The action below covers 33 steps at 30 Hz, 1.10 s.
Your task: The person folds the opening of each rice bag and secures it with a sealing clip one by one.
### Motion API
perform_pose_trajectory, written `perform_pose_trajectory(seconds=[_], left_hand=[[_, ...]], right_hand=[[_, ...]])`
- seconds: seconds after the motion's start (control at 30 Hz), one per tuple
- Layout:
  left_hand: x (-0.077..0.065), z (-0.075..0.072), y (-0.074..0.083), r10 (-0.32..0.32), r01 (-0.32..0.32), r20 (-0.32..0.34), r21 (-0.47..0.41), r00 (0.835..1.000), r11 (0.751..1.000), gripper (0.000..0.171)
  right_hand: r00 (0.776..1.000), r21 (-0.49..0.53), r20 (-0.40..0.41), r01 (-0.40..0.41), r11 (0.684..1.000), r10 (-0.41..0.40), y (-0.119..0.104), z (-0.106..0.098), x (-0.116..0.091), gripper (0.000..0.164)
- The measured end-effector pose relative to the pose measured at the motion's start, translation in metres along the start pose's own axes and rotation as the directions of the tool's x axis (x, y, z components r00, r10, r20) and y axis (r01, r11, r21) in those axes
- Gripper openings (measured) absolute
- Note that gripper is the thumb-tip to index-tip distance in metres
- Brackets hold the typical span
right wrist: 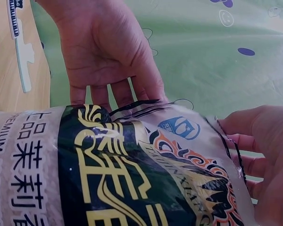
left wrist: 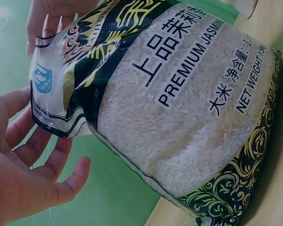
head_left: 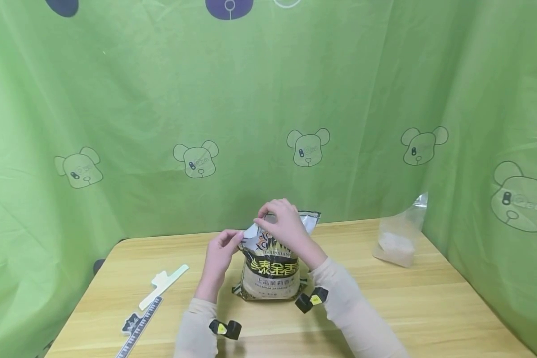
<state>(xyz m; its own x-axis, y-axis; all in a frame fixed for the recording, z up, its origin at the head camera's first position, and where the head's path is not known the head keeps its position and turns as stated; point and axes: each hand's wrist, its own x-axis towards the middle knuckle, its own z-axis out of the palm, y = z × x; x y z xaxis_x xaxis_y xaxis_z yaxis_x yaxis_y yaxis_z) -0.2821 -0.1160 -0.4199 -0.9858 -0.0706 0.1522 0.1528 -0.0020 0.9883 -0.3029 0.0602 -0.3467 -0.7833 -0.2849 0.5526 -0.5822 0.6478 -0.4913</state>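
Rice bag [head_left: 273, 271] upright; my L hand [head_left: 218, 251] & R hand [head_left: 284, 224] pinch its top edge. If I tug unevenly, it cld rip & prob. spill.

It looks like a makeshift recording booth, judging by the green sheeting [head_left: 250, 99], printed with cartoon bear heads [head_left: 308, 150], that hangs along the far, left and right sides of a wood-grain table [head_left: 429, 308], and the small black wrist-worn devices [head_left: 233, 330].
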Motion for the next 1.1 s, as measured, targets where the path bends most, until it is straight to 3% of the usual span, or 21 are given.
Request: perform_pose_trajectory(seconds=[0.23,0.47,0.57,0.93,1.1], left_hand=[[-0.002,0.001,0.004,-0.010,0.009,0.013,0.024,1.000,1.000,0.028],[-0.015,0.006,0.025,0.007,-0.008,0.012,0.084,1.000,0.996,0.026],[-0.016,0.006,0.026,0.004,-0.005,0.009,0.089,1.000,0.996,0.026],[-0.016,0.006,0.025,-0.016,0.016,-0.009,0.105,1.000,0.994,0.025],[-0.009,0.005,0.014,-0.014,0.015,-0.006,0.095,1.000,0.995,0.027]], right_hand=[[1.000,-0.002,0.016,-0.011,1.000,0.011,0.002,-0.001,0.000,0.013],[0.999,-0.014,0.024,-0.032,0.999,0.032,0.004,-0.004,0.000,0.017],[0.999,-0.030,0.016,-0.044,0.999,0.045,0.004,-0.006,0.000,0.019],[0.998,-0.051,-0.005,-0.071,0.996,0.070,0.007,-0.010,-0.001,0.016],[0.998,-0.031,-0.002,-0.070,0.997,0.070,0.007,-0.010,0.000,0.012]])
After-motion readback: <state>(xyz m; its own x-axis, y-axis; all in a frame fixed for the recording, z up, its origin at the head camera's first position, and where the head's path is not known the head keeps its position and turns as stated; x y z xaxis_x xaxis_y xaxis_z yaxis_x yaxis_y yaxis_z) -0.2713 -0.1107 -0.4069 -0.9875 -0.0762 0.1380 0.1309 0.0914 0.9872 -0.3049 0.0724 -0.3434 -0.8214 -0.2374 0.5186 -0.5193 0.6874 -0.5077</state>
